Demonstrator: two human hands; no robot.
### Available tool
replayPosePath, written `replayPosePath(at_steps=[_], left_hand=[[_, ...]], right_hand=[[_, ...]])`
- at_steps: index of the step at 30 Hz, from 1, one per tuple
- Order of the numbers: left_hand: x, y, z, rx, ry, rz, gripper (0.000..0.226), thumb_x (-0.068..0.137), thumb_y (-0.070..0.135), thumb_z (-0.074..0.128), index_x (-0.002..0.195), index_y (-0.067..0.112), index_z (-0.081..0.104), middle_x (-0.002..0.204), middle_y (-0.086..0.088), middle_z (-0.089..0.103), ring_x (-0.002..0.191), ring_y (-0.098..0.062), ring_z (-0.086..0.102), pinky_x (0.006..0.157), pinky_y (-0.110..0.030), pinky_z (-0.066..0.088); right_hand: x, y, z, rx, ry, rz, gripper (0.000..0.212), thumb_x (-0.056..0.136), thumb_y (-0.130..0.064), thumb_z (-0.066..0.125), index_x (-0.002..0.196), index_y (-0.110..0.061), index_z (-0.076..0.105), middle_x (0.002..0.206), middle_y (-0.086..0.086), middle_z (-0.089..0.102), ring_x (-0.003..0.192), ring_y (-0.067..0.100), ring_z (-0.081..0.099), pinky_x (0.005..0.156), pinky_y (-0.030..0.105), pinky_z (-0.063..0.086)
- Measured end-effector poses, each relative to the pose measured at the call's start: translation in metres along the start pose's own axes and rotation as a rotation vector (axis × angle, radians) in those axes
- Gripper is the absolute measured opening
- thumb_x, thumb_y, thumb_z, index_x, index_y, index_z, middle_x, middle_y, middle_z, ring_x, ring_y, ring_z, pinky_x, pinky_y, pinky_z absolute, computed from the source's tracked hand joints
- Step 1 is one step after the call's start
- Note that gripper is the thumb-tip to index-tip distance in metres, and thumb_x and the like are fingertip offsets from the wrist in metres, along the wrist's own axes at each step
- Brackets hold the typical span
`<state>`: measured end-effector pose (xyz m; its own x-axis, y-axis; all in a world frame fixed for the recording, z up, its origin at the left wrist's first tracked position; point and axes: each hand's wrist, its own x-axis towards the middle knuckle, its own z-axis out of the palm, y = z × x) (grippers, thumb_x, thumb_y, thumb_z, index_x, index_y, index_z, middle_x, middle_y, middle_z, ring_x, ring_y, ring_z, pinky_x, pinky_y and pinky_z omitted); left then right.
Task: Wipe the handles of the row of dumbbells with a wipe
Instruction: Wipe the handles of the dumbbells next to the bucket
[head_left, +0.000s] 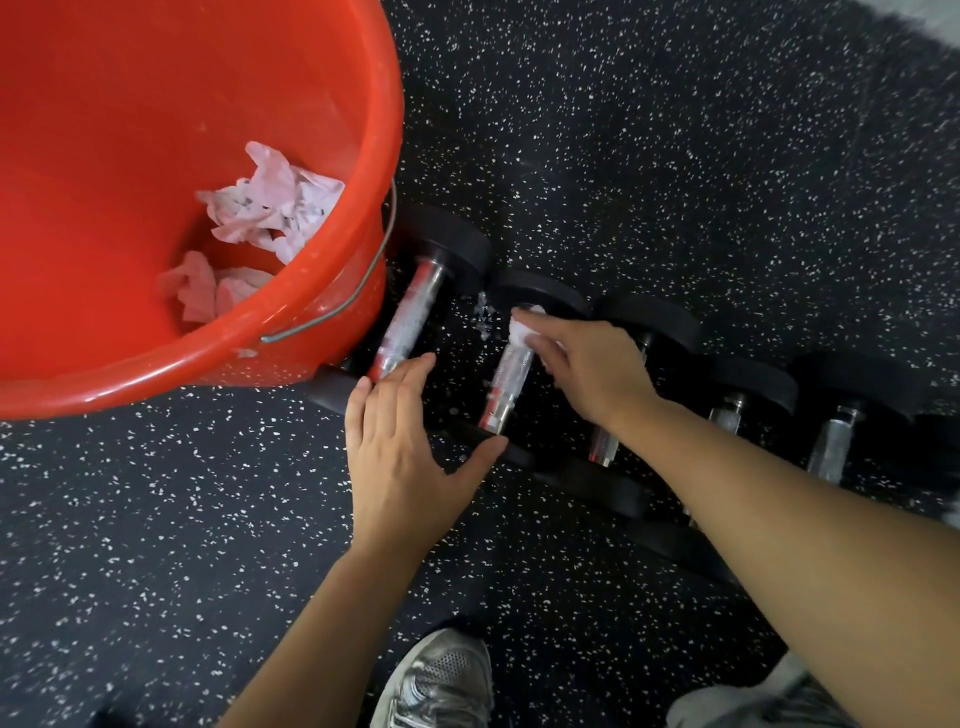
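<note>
While the right hand presses a small white wipe against the far end of the second dumbbell's chrome handle, its fingers curled round the wad, the left hand lies flat and open on the near black head of the first dumbbell, thumb stretched out toward the second, gripping nothing. The row runs off to the right across the speckled rubber floor, the heads close together, with at least three more handles showing beyond the forearm. A red bucket stands hard against the first dumbbell's handle, crumpled used wipes in its bottom.

The wipe looks already bunched small, and I'd guess it could shed bits; there are white flecks on the floor between the first two dumbbells, though I can't say they came from it. The round heads may roll under a firm rub if the steadying hand sits on the wrong dumbbell. The bucket also crowds the left end, so an elbow or wrist could knock it.
</note>
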<state>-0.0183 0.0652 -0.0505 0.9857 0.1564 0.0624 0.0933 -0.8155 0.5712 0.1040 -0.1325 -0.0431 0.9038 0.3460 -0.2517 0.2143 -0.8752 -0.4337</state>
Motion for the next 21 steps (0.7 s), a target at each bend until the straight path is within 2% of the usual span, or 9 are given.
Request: replayPosePath(at_steps=[4,7,10,12,14,15,16,18,21], left_hand=[[-0.001,-0.001,0.001,-0.006,0.001,0.001,0.094,0.08,0.066,0.074,0.147,0.007,0.045,0.139,-0.004,0.059,0.134,-0.022,0.053,0.129,-0.041,0.014],[-0.001,-0.002,0.002,0.0,0.0,0.006,0.095,0.08,0.067,0.074,0.147,0.007,0.045,0.138,-0.005,0.06,0.133,-0.023,0.053,0.128,-0.043,0.015],[-0.001,-0.002,0.003,0.009,-0.003,0.007,0.096,0.079,0.067,0.074,0.148,0.007,0.044,0.136,-0.004,0.06,0.133,-0.023,0.054,0.128,-0.045,0.017],[-0.001,-0.002,0.004,0.014,0.001,0.003,0.096,0.079,0.068,0.073,0.147,0.007,0.045,0.136,-0.005,0.06,0.132,-0.023,0.054,0.128,-0.046,0.018],[-0.001,-0.001,0.003,0.012,0.009,0.004,0.095,0.079,0.067,0.074,0.147,0.006,0.045,0.135,-0.005,0.061,0.131,-0.023,0.054,0.128,-0.046,0.018],[-0.001,-0.001,0.003,0.009,0.011,0.005,0.095,0.079,0.067,0.074,0.146,0.006,0.046,0.136,-0.005,0.061,0.131,-0.023,0.054,0.128,-0.045,0.018],[-0.001,-0.001,0.002,0.007,0.011,0.006,0.095,0.079,0.067,0.074,0.146,0.006,0.046,0.136,-0.004,0.06,0.132,-0.023,0.054,0.128,-0.044,0.017],[0.0,-0.002,0.001,0.004,0.006,0.004,0.095,0.08,0.067,0.074,0.147,0.007,0.045,0.136,-0.004,0.06,0.132,-0.022,0.053,0.128,-0.042,0.015],[0.0,-0.002,0.001,0.004,-0.002,-0.001,0.095,0.079,0.068,0.073,0.147,0.008,0.045,0.136,-0.004,0.06,0.133,-0.022,0.053,0.128,-0.043,0.016]], right_hand=[[-0.008,-0.003,0.01,0.046,-0.106,-0.04,0.036,0.106,-0.041,0.045,0.14,-0.048,0.055,0.134,-0.004,0.069,0.11,0.022,0.071,0.088,0.028,0.052],[-0.018,-0.006,0.011,0.016,-0.308,-0.13,0.04,0.1,-0.052,0.042,0.139,-0.055,0.052,0.139,-0.003,0.066,0.116,0.019,0.069,0.1,0.034,0.052],[-0.021,-0.011,0.007,-0.096,-0.463,-0.223,0.042,0.099,-0.053,0.043,0.14,-0.054,0.051,0.14,-0.005,0.065,0.122,0.018,0.066,0.104,0.036,0.05],[-0.018,-0.013,0.0,-0.036,-0.385,-0.23,0.039,0.102,-0.048,0.047,0.141,-0.051,0.052,0.137,-0.006,0.067,0.11,0.013,0.07,0.099,0.032,0.053],[-0.011,-0.005,-0.004,0.035,-0.183,-0.166,0.038,0.105,-0.042,0.048,0.142,-0.045,0.053,0.12,-0.004,0.075,0.077,0.0,0.066,0.072,0.019,0.05],[-0.007,-0.001,-0.006,0.025,-0.088,-0.118,0.038,0.106,-0.041,0.047,0.143,-0.044,0.053,0.108,-0.003,0.077,0.069,0.0,0.062,0.064,0.02,0.045],[-0.004,0.003,-0.006,-0.004,-0.031,-0.066,0.039,0.107,-0.04,0.045,0.145,-0.044,0.051,0.099,-0.002,0.077,0.07,0.007,0.065,0.062,0.025,0.047],[-0.006,0.008,0.0,-0.037,-0.026,-0.011,0.04,0.107,-0.042,0.043,0.147,-0.047,0.047,0.098,-0.001,0.077,0.082,0.019,0.071,0.072,0.036,0.056],[-0.019,0.005,0.01,0.037,-0.167,-0.058,0.04,0.105,-0.043,0.045,0.145,-0.052,0.046,0.132,0.0,0.071,0.112,0.023,0.07,0.096,0.04,0.056]])
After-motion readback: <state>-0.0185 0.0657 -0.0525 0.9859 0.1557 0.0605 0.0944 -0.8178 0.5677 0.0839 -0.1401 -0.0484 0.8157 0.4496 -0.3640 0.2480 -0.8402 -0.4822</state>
